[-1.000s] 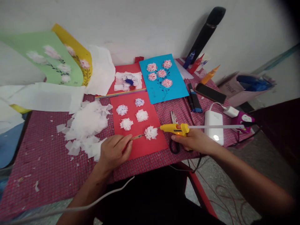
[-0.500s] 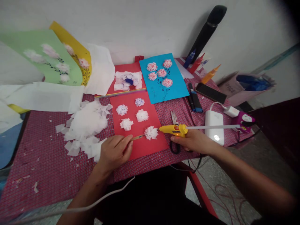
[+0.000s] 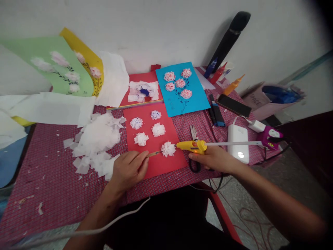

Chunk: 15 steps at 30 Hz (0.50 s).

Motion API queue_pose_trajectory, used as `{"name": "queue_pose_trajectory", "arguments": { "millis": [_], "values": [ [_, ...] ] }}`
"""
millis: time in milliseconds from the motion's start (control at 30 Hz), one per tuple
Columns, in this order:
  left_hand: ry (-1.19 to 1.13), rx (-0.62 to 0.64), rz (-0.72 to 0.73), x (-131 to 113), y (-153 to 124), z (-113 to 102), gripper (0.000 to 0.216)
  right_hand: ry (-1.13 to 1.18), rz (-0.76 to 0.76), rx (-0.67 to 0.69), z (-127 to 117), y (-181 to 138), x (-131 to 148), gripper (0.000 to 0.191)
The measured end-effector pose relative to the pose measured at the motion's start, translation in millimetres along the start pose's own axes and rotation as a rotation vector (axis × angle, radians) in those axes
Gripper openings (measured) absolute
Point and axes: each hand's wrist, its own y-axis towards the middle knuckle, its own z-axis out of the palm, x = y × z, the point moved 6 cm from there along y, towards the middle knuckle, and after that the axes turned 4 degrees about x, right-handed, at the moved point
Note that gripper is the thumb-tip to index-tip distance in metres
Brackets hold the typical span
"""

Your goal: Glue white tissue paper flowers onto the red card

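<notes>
A red paper sheet (image 3: 166, 163) lies on the checked tablecloth with several white tissue flowers on it. My left hand (image 3: 129, 169) pinches a thin stick (image 3: 154, 153) whose tip touches the nearest tissue flower (image 3: 168, 148). My right hand (image 3: 214, 158) grips a yellow glue gun (image 3: 191, 146), its nozzle pointing left at that same flower. A white glue stick (image 3: 231, 143) juts out of the gun's back toward the right.
A pile of white tissue scraps (image 3: 96, 139) lies left of the red sheet. A blue card with pink flowers (image 3: 182, 88), scissors (image 3: 193, 132), a white power bank (image 3: 237, 140), markers (image 3: 216, 114), a phone (image 3: 234, 105) and bottles sit behind and right. Green and yellow cards (image 3: 65, 66) lean on the wall.
The glue gun has edged slightly left toward the flower. My left hand keeps the stick on the flower. The view shifted a little.
</notes>
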Motion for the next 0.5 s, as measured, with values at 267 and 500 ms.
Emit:
{"name": "queue_pose_trajectory", "arguments": {
  "millis": [267,500],
  "values": [
    [0.009,-0.004,0.011,-1.2,2.2,-0.7,0.023,-0.014,0.039,-0.027,-6.7,-7.1,-4.3,0.046],
    [-0.005,0.022,0.009,-0.1,0.8,0.8,0.024,-0.043,0.088,-0.034,-8.9,-4.6,-11.5,0.051]
  ]
}}
